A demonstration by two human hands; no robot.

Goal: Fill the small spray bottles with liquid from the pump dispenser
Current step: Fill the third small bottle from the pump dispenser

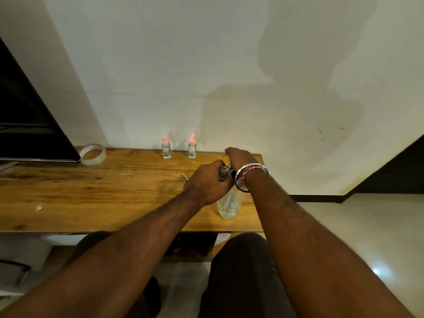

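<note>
A clear pump dispenser [229,203] stands near the right end of the wooden table [91,193]. My left hand [206,182] holds a small clear spray bottle [224,172] against the dispenser's top. My right hand [239,157] rests over the pump head, which it hides; a metal bangle and red thread sit on that wrist. Two other small clear spray bottles with pink tops stand upright at the table's back edge by the wall, one [166,148] on the left and one [192,146] on the right.
A roll of clear tape [93,154] lies at the back left, next to a dark screen [27,115]. A thin white stick [185,177] lies left of my left hand. The table's right edge is close beside the dispenser. My knees are below the front edge.
</note>
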